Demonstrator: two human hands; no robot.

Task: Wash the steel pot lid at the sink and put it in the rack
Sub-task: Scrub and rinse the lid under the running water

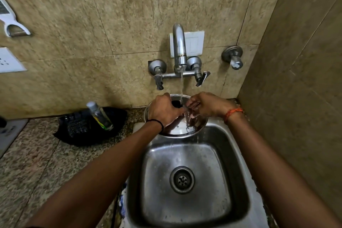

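A speckled granite tabletop [37, 155] runs along the left, meeting a beige marble-look wall [129, 15] that turns a corner at the right. Set into the tabletop at about 5 o'clock is a steel sink [185, 157] with a round drain [182, 179] in its wet basin. A wall-mounted tap [179, 50] at 12 o'clock is running, a thin stream of water [181, 87] falling between the hands. Behind the spout is a white switch plate [195, 42], and a separate valve [234, 57] sits at about 1 o'clock. On the tabletop at 9 o'clock lies a black cloth or bag [87, 127] with a clear bottle [100, 115] leaning on it. White fittings show at the left edge of the wall. Both forearms reach forward from the bottom edge and converge over the back rim of the sink. The steel pot lid [177, 129] is held there, tilted under the stream just below centre. The left hand [163, 110], with a black band at the wrist, is curled over the lid's left side and grips it. The right hand [205, 105], with an orange thread at the wrist, has its fingers bent into the stream at the lid; whether it grips the lid or merely rubs it I cannot tell.
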